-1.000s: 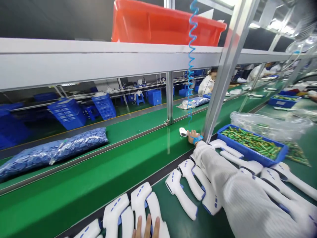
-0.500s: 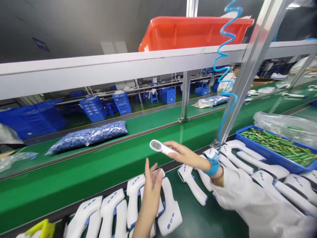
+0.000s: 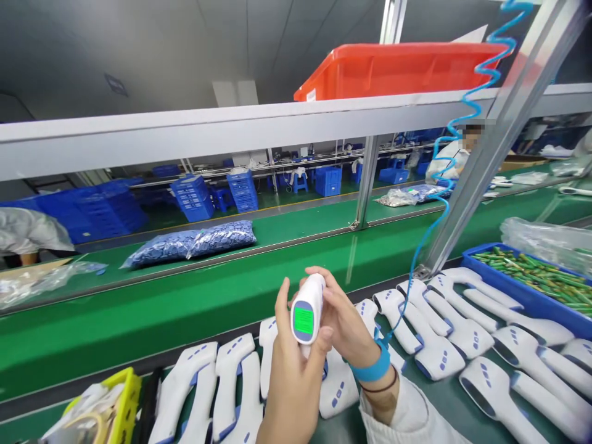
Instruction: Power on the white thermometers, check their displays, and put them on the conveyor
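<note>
On a green factory counter (image 3: 115, 364), a white thermometer (image 3: 308, 308) stands nearly upright at six o'clock, its lit green screen facing the person, held by the curled fingers of the left hand (image 3: 291, 394) and right hand (image 3: 345, 327). More thermometers (image 3: 435, 351) lie in rows at four o'clock, beside a blue tray (image 3: 518, 283).

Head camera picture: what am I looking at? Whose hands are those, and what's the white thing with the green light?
This picture comes from a camera worn on a person's head, so you see what they see, looking down at their own hands. Their left hand and right hand together hold a white infrared thermometer. Its small screen glows green. Their right wrist wears a blue band. More white thermometers lie in rows on the green bench, beside a blue tray of green parts.
</note>
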